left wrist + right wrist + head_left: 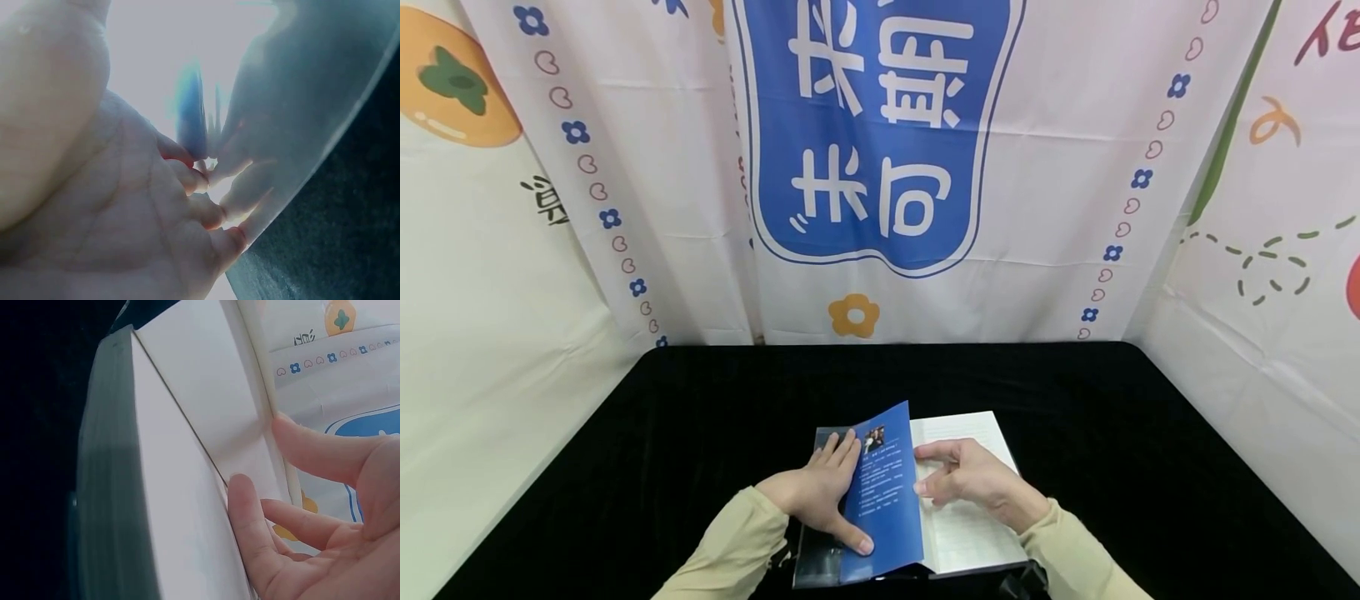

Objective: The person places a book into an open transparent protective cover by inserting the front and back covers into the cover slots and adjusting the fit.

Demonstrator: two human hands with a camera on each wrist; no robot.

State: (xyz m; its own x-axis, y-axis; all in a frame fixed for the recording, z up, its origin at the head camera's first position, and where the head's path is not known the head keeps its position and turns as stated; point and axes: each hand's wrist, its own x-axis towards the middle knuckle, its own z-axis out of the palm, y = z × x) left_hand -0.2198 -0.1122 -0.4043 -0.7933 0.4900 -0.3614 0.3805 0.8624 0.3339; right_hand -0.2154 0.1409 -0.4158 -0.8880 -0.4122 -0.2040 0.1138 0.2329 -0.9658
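A thick book with white pages (977, 533) lies open on the black table. Its blue printed flap (887, 500) stands partly raised near the middle, beside a clear cover (816, 558) on the left. My left hand (827, 492) is spread over the cover and the flap's left part, thumb resting on the blue. In the left wrist view, the palm (125, 206) and fingers lie against the clear cover (312, 81). My right hand (973, 483) is at the flap's right edge, its fingertips apart. In the right wrist view, fingers (250, 519) touch the flap's pale inner side (212, 381) beside the page block (112, 469).
Black cloth (715, 408) covers the table around the book. White printed curtains (1052, 167) hang behind and at both sides. A small dark object (1026, 579) is by the right sleeve at the book's lower right corner.
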